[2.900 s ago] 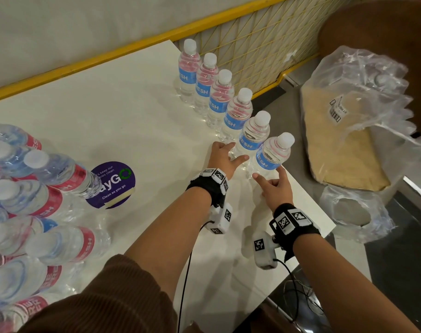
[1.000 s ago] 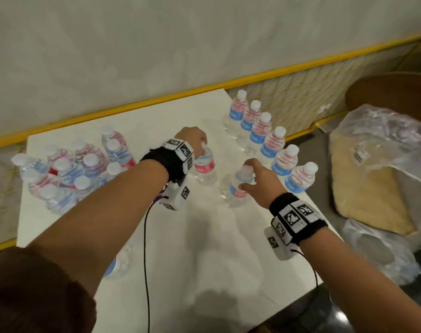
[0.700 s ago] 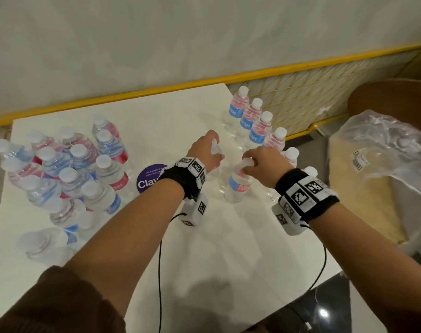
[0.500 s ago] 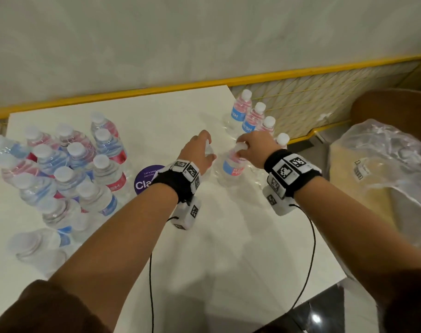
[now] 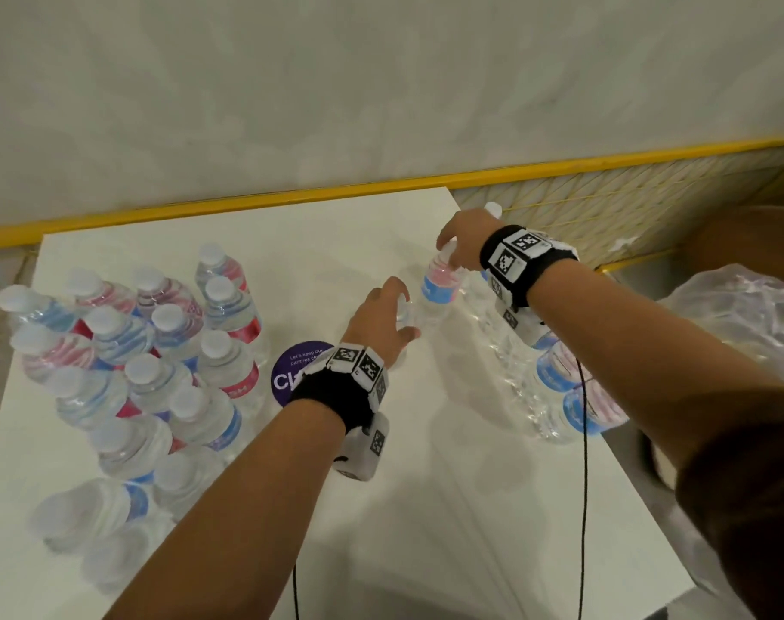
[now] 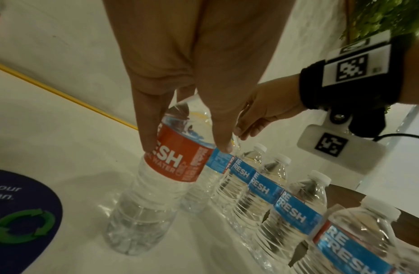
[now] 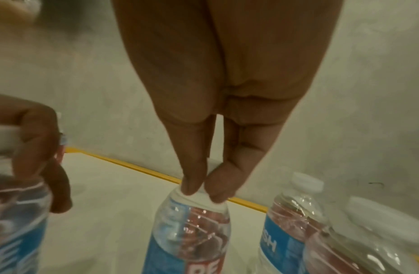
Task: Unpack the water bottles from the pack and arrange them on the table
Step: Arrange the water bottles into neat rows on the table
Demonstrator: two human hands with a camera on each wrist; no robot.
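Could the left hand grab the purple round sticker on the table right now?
Probably not right away: the left hand grips a water bottle. The purple sticker lies close beside the wrist with nothing on it, so once the bottle is let go, it looks reachable.

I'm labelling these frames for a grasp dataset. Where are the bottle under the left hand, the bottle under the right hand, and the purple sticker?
left-hand bottle (image 6: 173, 163): left wrist view, on its red label.
right-hand bottle (image 7: 180, 246): right wrist view, on its blue label.
purple sticker (image 5: 292, 371): head view, on its visible purple face.

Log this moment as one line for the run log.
left hand: grips bottle by its top | right hand: pinches second bottle at its cap | row of bottles: upright along table edge
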